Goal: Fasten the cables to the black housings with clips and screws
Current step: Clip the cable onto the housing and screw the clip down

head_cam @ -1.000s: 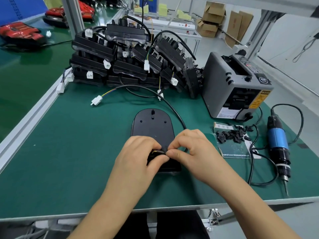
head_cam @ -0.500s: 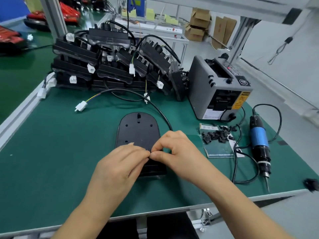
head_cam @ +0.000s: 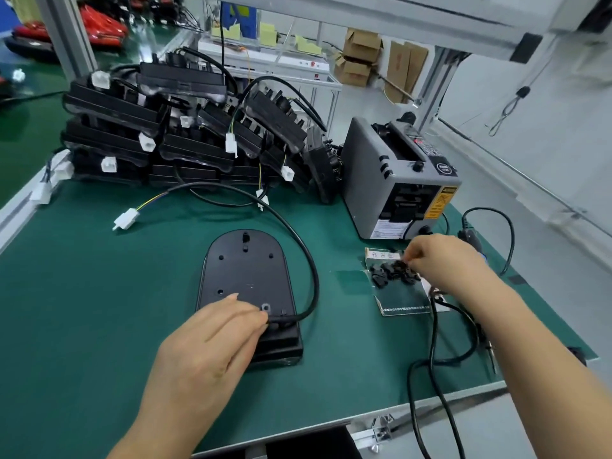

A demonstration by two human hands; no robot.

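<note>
- While my left hand (head_cam: 212,342) lies with fairly straight fingers on the near end of the black housing (head_cam: 246,276), pressing the cable (head_cam: 313,270) into its exit notch, work on this unit looks barely begun.
- My right hand (head_cam: 443,260) reaches out to the clips (head_cam: 392,271) heaped on a printed card (head_cam: 404,301) well to the right, fingertips pinched on one of them.
- No clip or screw sits over the cable yet, by my reading, and the screw boss (head_cam: 265,308) beside it is bare.
- An electric screwdriver (head_cam: 468,235) lies untouched at the bench's right side, mostly behind my forearm.
- Stacked housings (head_cam: 159,134) at the back trail cables, but whether they are finished I cannot tell.
- The grey tape dispenser (head_cam: 367,180) carries a yellow warning label (head_cam: 438,202) and a white sticker, and the card has a line of print. None of it is legible.
</note>
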